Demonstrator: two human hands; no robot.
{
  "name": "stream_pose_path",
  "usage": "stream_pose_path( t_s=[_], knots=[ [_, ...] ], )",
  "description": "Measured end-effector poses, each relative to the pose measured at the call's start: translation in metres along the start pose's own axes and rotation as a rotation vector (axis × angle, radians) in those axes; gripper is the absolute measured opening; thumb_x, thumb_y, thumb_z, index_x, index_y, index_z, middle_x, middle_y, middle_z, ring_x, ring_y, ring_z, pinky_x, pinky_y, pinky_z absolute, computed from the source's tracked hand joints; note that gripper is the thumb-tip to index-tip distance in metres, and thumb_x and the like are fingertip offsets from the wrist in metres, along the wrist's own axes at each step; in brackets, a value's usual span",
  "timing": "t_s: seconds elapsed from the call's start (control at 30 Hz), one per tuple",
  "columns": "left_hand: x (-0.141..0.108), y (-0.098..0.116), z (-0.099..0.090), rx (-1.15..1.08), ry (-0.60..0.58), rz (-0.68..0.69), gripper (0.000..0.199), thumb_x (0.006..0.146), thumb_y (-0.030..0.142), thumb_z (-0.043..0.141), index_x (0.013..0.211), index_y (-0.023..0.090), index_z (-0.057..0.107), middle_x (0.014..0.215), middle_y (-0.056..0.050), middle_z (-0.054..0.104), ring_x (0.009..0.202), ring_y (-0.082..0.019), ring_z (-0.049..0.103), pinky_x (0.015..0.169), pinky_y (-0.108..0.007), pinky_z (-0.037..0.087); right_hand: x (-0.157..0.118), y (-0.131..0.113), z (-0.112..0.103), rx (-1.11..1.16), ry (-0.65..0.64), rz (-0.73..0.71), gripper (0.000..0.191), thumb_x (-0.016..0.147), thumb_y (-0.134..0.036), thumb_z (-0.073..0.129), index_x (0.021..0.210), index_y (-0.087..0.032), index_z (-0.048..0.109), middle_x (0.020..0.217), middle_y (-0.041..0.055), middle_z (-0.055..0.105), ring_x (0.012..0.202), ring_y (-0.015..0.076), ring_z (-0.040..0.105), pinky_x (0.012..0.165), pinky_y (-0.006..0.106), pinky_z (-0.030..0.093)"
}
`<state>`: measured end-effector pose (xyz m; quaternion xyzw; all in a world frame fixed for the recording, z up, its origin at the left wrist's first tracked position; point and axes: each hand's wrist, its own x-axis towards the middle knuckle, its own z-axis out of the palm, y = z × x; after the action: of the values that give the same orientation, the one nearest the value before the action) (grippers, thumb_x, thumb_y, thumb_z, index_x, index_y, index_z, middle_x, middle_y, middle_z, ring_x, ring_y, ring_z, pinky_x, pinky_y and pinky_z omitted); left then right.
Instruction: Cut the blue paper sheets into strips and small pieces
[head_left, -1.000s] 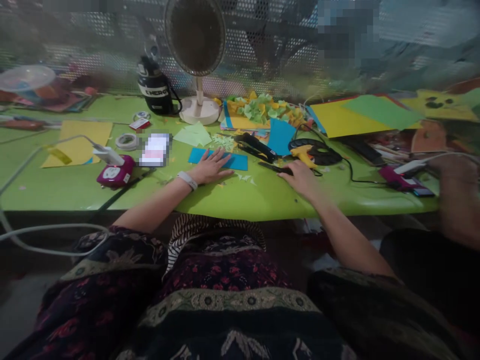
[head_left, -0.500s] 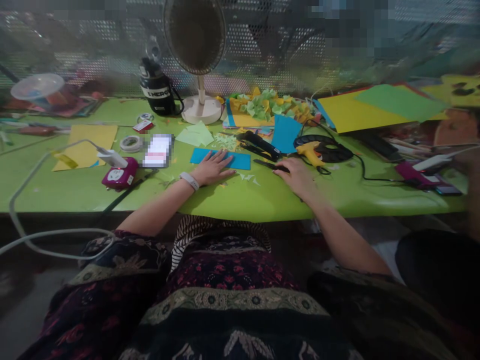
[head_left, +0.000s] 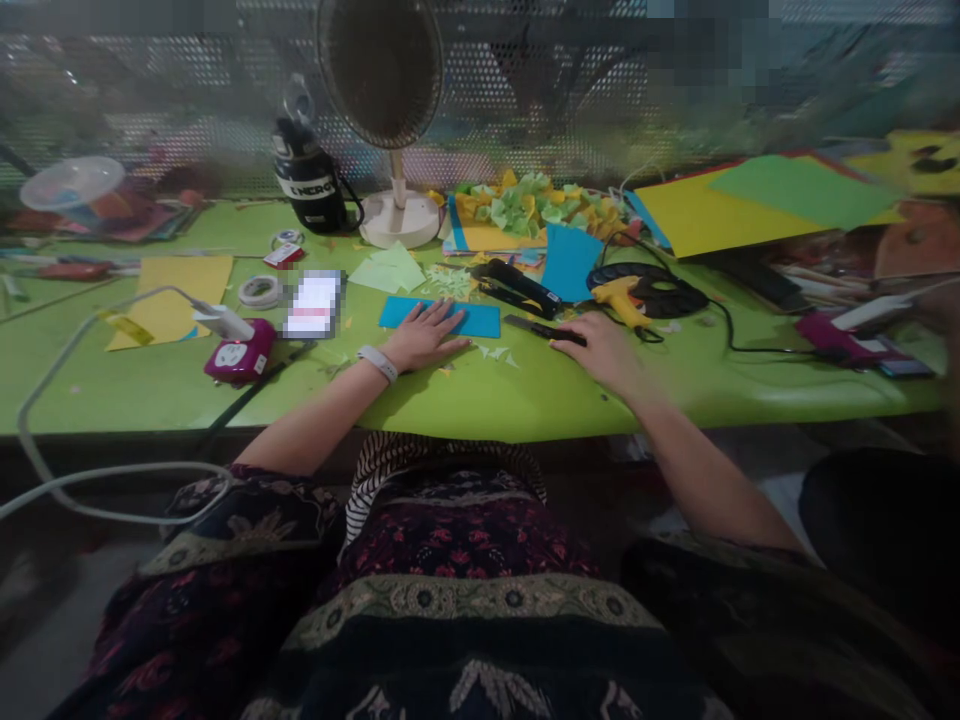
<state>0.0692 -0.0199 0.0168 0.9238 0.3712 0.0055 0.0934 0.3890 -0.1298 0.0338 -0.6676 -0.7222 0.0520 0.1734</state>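
Observation:
My left hand (head_left: 427, 335) lies flat, fingers spread, on a folded-looking blue paper strip (head_left: 480, 321) that rests on the green tabletop. To its right, my right hand (head_left: 604, 355) has its fingers closed on the rear part of a slim black bladed tool (head_left: 534, 328). The front of that tool points left toward the strip, apart from it; its rear end is hidden under my hand, and I cannot make out its exact kind. Small pale green paper scraps (head_left: 496, 354) lie between my hands. Just behind the tool is a black stapler (head_left: 517, 287).
A yellow glue gun (head_left: 626, 300) and its cord lie right of my right hand. Behind stand a fan (head_left: 401, 215), a dark jug (head_left: 311, 190) and a pile of paper pieces (head_left: 536, 205). At left are a phone (head_left: 315, 303), tape (head_left: 259, 291) and a purple power adapter (head_left: 240, 355).
My right hand has shifted slightly to the right, and more of the black tool shows beside its fingers. My left hand stays on the blue strip. The view has turned a little.

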Motion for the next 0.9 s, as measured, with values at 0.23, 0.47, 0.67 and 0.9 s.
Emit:
stream_pose_path(
  t_s=[0.23, 0.47, 0.67, 0.9],
  knots=[
    [0.0009, -0.0028, 0.0024, -0.007, 0.009, 0.008, 0.078, 0.102, 0.070, 0.025, 0.166, 0.025, 0.023, 0.174, -0.005, 0.011, 0.161, -0.027, 0.010, 0.130, -0.047, 0.006, 0.0036, -0.0037, -0.0029, -0.026, -0.048, 0.017, 0.033, 0.096, -0.042, 0.062, 0.121, -0.028, 0.077, 0.116, 0.0120, 0.070, 0.114, 0.0353, 0.061, 0.100, 0.050, 0.049],
    [-0.0001, 0.0010, -0.0002, 0.011, -0.003, -0.003, 0.078, 0.103, 0.068, 0.026, 0.167, 0.023, 0.023, 0.174, -0.008, 0.011, 0.161, -0.027, 0.011, 0.130, -0.047, 0.006, 0.0022, -0.0056, -0.0023, 0.012, -0.040, 0.013, 0.034, 0.096, -0.042, 0.061, 0.121, -0.025, 0.078, 0.115, 0.0139, 0.071, 0.115, 0.0364, 0.061, 0.101, 0.051, 0.047],
    [0.0007, -0.0016, 0.0016, 0.000, 0.006, 0.002, 0.077, 0.102, 0.069, 0.027, 0.166, 0.027, 0.023, 0.174, -0.004, 0.012, 0.161, -0.028, 0.013, 0.130, -0.048, 0.008, 0.0011, -0.0032, -0.0024, 0.011, -0.037, 0.044, 0.032, 0.095, -0.042, 0.063, 0.119, -0.026, 0.078, 0.115, 0.0124, 0.070, 0.113, 0.0351, 0.062, 0.100, 0.049, 0.048],
    [0.0004, -0.0011, 0.0015, 0.001, 0.011, 0.004, 0.078, 0.102, 0.070, 0.026, 0.166, 0.026, 0.023, 0.174, -0.005, 0.013, 0.161, -0.028, 0.013, 0.130, -0.048, 0.008, 0.0016, -0.0049, -0.0042, 0.031, -0.067, 0.041, 0.033, 0.096, -0.041, 0.062, 0.122, -0.028, 0.077, 0.118, 0.0121, 0.070, 0.117, 0.0371, 0.060, 0.102, 0.051, 0.046]
  ],
)
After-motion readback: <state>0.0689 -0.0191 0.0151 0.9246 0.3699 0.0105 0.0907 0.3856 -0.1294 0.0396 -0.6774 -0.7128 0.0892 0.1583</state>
